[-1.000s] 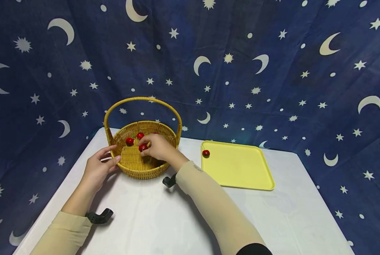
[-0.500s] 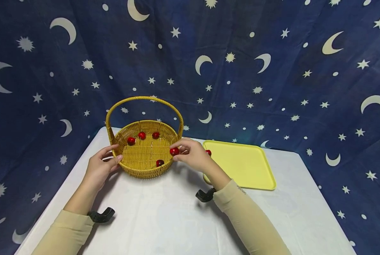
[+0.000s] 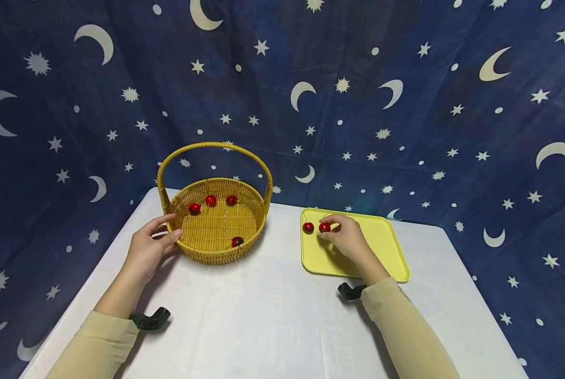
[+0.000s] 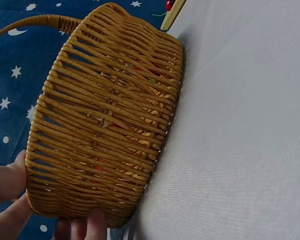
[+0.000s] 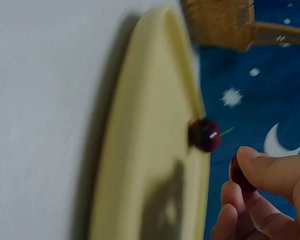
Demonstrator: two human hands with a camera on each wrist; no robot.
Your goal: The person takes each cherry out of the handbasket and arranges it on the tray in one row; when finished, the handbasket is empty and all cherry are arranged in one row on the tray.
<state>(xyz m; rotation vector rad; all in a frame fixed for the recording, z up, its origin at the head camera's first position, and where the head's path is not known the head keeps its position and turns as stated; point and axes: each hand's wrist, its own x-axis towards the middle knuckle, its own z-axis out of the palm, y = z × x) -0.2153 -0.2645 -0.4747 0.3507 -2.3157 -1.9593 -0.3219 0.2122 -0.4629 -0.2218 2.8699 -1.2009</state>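
Note:
My right hand (image 3: 349, 238) pinches a red cherry (image 3: 324, 227) between thumb and fingers, over the left part of a yellow tray (image 3: 380, 239). Just left of it, another cherry (image 3: 308, 227) with a green stem lies in the tray; the right wrist view also has this cherry (image 5: 205, 135), apart from the held cherry (image 5: 240, 175). At the table's left, my left hand (image 3: 150, 246) grips the rim of a woven basket (image 3: 211, 258) with a tall handle. Inside the basket lie several cherries (image 3: 210, 200), one of them near the front wall.
A white cloth (image 3: 263, 316) covers the table. Behind it hangs a dark blue curtain (image 3: 282, 105) with moons and stars. A strip of table separates the basket from the tray.
My right hand has lifted a cherry out of the basket and carried it rightward to above the tray. The left hand has stayed on the basket's rim.

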